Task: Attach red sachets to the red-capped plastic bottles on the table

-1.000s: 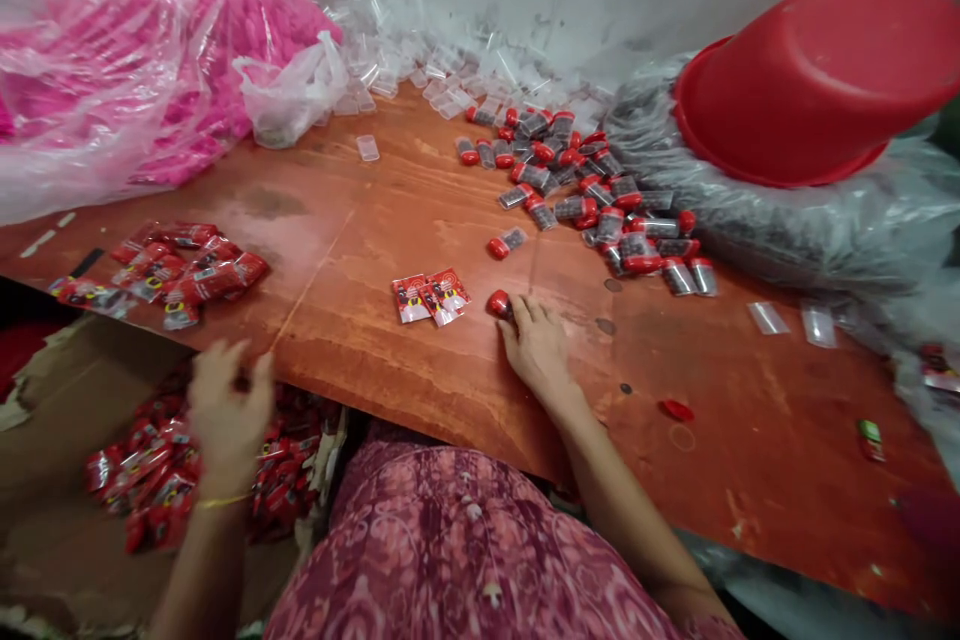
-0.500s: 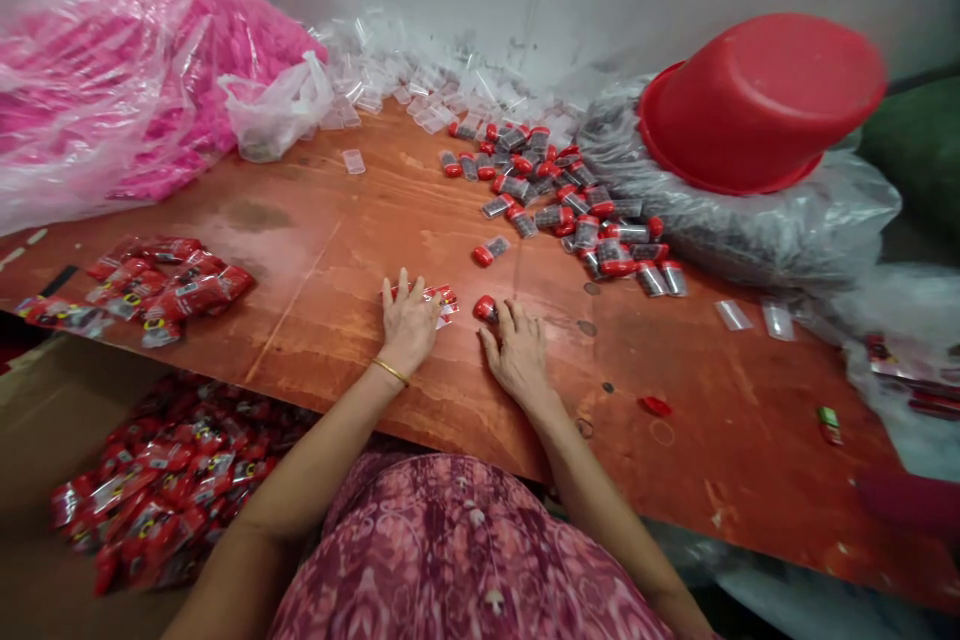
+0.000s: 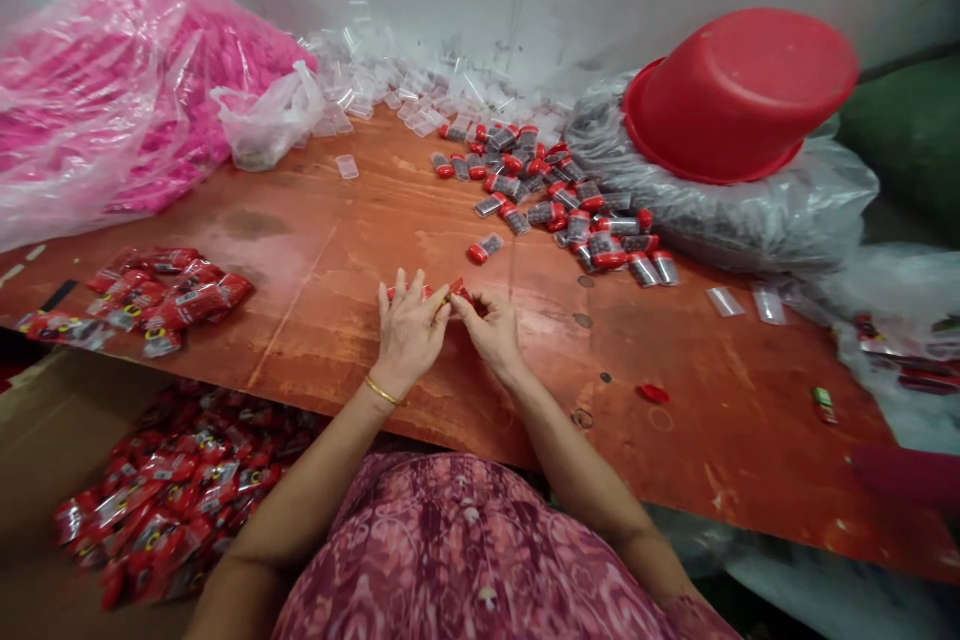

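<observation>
My left hand (image 3: 407, 332) rests on a few flat red printed packets (image 3: 397, 292), which its fingers partly cover. Its thumb and forefinger meet my right hand (image 3: 491, 332) at the edge of a red packet (image 3: 458, 288). The right thumb and fingers pinch that edge from the other side. Under the curled right fingers something dark and red is mostly hidden. Just beyond the hands lies a single clear tube with a red cap (image 3: 485, 248), dark inside.
Many red-capped tubes (image 3: 577, 225) lie behind, near clear plastic sleeves (image 3: 420, 110). A red bucket (image 3: 750, 95) sits upside down on a grey plastic bag (image 3: 720, 220). Filled red packets (image 3: 187, 295) lie left, more in a box (image 3: 172, 490) below. A pink-filled bag (image 3: 142, 90) stands back left.
My right hand has moved left, from the red-capped piece on the table to my left hand. Both hands now pinch a red packet's edge. The camera view has shifted slightly.
</observation>
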Available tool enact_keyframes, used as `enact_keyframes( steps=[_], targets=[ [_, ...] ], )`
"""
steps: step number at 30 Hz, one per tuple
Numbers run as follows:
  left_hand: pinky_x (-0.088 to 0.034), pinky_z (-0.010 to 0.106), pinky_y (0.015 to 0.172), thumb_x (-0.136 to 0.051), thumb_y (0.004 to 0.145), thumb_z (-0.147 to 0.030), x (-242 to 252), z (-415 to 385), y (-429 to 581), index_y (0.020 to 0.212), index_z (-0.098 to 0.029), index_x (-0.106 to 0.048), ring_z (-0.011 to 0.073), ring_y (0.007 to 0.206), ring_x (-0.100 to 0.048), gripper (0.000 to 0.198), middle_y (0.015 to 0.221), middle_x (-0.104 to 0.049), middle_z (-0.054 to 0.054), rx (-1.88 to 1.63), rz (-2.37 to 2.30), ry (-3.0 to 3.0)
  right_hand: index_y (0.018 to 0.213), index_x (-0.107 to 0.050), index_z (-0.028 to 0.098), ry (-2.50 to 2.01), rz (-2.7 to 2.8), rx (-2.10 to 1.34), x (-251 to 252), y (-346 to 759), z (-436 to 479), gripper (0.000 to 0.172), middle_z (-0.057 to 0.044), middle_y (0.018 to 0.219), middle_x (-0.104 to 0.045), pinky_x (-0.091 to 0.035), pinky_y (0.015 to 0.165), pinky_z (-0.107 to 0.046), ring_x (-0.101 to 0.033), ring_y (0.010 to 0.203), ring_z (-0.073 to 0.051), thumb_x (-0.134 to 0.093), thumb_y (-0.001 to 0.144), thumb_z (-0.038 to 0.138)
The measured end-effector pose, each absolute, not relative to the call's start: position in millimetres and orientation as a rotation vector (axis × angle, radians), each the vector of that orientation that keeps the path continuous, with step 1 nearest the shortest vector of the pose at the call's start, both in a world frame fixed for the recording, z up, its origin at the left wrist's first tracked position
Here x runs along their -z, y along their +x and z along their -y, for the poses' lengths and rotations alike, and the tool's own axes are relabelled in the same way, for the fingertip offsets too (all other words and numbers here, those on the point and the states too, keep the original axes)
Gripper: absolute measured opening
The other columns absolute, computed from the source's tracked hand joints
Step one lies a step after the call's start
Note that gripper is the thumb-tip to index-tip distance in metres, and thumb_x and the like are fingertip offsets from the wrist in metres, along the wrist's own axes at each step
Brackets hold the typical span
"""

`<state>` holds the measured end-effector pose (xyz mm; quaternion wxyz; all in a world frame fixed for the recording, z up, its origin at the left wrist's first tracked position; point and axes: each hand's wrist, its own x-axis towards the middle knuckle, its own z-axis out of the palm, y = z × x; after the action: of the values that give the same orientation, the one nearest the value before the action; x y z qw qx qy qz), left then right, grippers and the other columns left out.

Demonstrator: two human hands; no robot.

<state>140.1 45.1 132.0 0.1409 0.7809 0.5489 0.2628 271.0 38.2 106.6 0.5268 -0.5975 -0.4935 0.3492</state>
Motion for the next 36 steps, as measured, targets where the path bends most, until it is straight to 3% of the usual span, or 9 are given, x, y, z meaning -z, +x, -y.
enact_keyframes(
  steps=[5, 10, 14, 17, 19, 23, 27, 33, 36],
  targets=[
    [-0.047, 0.043, 0.092, -0.055, 0.082, -0.037, -116, -53, 143, 0.137, -0.008, -0.039, 0.0286, 0.107, -0.061, 0.064, 0.115, -0.064, 0.02, -1.011, -1.431, 1.682, 0.06, -0.056, 0.018, -1.374, 1.16, -0.932, -101, 273, -42, 0.037, 0.003, 0.054, -0.053, -0.039, 0.053, -0.024, -0.047, 0.052, -0.011, -0.051, 0.079, 0.049],
    [-0.052, 0.033, 0.077, -0.056, 0.079, -0.025, -107, -67, 146, 0.124, -0.012, -0.053, 0.021, 0.079, -0.067, 0.047, 0.087, -0.072, 0.011, -1.04, -1.365, 1.498, 0.059, -0.057, 0.019, -1.433, 1.107, -0.973, -98, 278, -39, 0.04, 0.003, 0.049, -0.053, -0.038, 0.049, -0.024, -0.047, 0.046, -0.011, -0.049, 0.078, 0.053],
    [-0.044, 0.048, 0.092, -0.052, 0.08, -0.019, -116, -69, 147, 0.117, -0.013, -0.06, 0.0309, 0.103, -0.061, 0.038, 0.108, -0.067, 0.018, -0.733, -1.664, 1.976, 0.061, -0.06, 0.018, -1.468, 1.065, -0.908, -99, 290, -41, 0.04, 0.0, 0.055, -0.058, -0.04, 0.049, -0.024, -0.049, 0.049, -0.011, -0.052, 0.076, 0.054],
    [-0.029, 0.057, 0.103, -0.053, 0.08, -0.02, -122, -67, 151, 0.123, -0.009, -0.054, 0.0379, 0.13, -0.037, 0.045, 0.142, -0.039, 0.025, -0.665, -1.739, 2.146, 0.059, -0.057, 0.019, -1.434, 1.088, -0.905, -98, 298, -40, 0.04, 0.001, 0.054, -0.055, -0.04, 0.051, -0.024, -0.048, 0.051, -0.011, -0.052, 0.076, 0.055],
    [-0.023, 0.057, 0.106, -0.049, 0.083, -0.024, -124, -64, 151, 0.122, -0.009, -0.055, 0.0365, 0.136, -0.028, 0.042, 0.146, -0.032, 0.023, -0.783, -1.711, 2.137, 0.061, -0.057, 0.019, -1.422, 1.091, -0.881, -98, 299, -38, 0.04, 0.002, 0.055, -0.053, -0.039, 0.052, -0.024, -0.048, 0.052, -0.011, -0.051, 0.079, 0.054],
    [-0.045, 0.04, 0.09, -0.038, 0.09, -0.043, -130, -55, 148, 0.088, -0.015, -0.068, 0.0256, 0.103, -0.06, 0.041, 0.103, -0.069, 0.013, -0.933, -1.387, 1.795, 0.06, -0.055, 0.019, -1.414, 1.101, -0.841, -104, 297, -31, 0.037, 0.004, 0.053, -0.047, -0.037, 0.051, -0.023, -0.043, 0.051, -0.01, -0.051, 0.08, 0.051],
    [-0.042, 0.023, 0.05, -0.061, 0.071, -0.057, -133, -44, 152, 0.065, -0.016, -0.064, 0.0127, 0.053, -0.055, 0.041, 0.055, -0.06, 0.0, -0.879, -1.15, 1.254, 0.06, -0.052, 0.019, -1.331, 1.155, -0.958, -110, 289, -24, 0.035, 0.004, 0.054, -0.046, -0.035, 0.051, -0.023, -0.04, 0.051, -0.009, -0.053, 0.079, 0.049],
    [-0.033, 0.019, 0.041, -0.08, 0.052, -0.042, -135, -35, 158, 0.056, -0.014, -0.063, 0.0073, 0.043, -0.047, 0.033, 0.049, -0.057, -0.002, -0.95, -1.172, 0.859, 0.058, -0.043, 0.021, -1.331, 1.26, -1.056, -108, 280, -10, 0.042, 0.005, 0.051, -0.037, -0.028, 0.046, -0.023, -0.034, 0.047, -0.009, -0.043, 0.084, 0.054],
    [-0.032, 0.018, 0.041, -0.082, 0.051, -0.035, -136, -35, 151, 0.055, -0.013, -0.063, 0.0059, 0.041, -0.045, 0.03, 0.047, -0.057, -0.003, -0.987, -1.207, 0.74, 0.068, -0.053, 0.02, -1.458, 1.453, -0.825, -106, 295, -6, 0.039, 0.001, 0.061, -0.051, -0.037, 0.057, -0.026, -0.046, 0.057, -0.013, -0.039, 0.088, 0.05]
  ],
)
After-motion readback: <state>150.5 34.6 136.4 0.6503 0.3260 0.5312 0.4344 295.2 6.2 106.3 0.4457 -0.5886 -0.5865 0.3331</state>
